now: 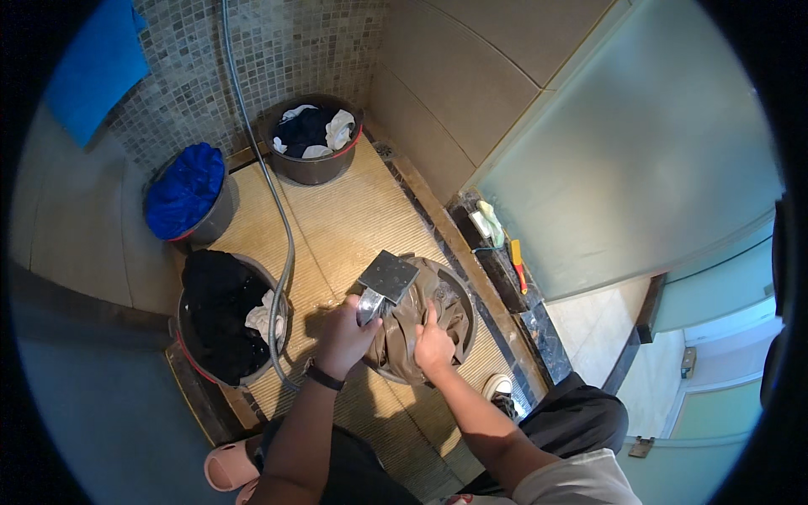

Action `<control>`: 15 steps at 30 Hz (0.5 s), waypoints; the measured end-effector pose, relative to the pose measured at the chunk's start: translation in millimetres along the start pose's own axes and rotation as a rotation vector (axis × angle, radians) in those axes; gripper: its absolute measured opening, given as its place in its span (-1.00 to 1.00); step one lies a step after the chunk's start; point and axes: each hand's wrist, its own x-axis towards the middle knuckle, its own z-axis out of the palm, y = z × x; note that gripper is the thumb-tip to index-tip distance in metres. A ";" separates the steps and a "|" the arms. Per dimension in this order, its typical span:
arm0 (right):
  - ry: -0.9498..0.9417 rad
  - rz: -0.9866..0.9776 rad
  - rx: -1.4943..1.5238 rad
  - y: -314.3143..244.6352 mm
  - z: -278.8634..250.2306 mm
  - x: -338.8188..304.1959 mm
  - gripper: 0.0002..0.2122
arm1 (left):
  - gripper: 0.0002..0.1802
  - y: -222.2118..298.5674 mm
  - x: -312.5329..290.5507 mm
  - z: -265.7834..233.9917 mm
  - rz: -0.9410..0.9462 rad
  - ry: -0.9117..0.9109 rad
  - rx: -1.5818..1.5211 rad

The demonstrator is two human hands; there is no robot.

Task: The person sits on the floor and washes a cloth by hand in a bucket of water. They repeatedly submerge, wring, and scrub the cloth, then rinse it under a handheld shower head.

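My left hand [340,343], with a dark band at the wrist, is closed round the silver handle of a square shower head [389,276]. The dark square face of the shower head is tilted over a round basin [469,313] of wet brown cloth [396,347]. On the right part of that cloth rests my right hand [434,343]. Its index finger is stretched out, while the other fingers are curled against the cloth and partly hidden. A grey hose [282,210] hangs down left of the basin and runs behind my left forearm.
Left of me a basin holds black clothes [220,307]; beyond it a bucket holds blue cloth [187,189]. At the back a basin [313,172] holds dark and white clothes. A raised sill [497,273] bears a brush [517,265]. Pink slippers [231,465] lie lower left. A frosted glass panel [623,160] stands right.
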 end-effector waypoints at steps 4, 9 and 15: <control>-0.065 0.034 -0.046 6.9 30.2 16.9 -0.38 | -0.64 0.6 3.0 3.9 0.013 -0.010 0.048; -0.098 -0.007 -0.129 25.6 36.2 47.8 -0.39 | -0.61 -15.1 13.8 18.1 0.067 -0.012 0.035; -0.152 0.106 -0.065 -20.2 -42.8 76.2 -0.53 | -0.59 -12.5 19.9 -0.6 -0.041 -0.010 0.094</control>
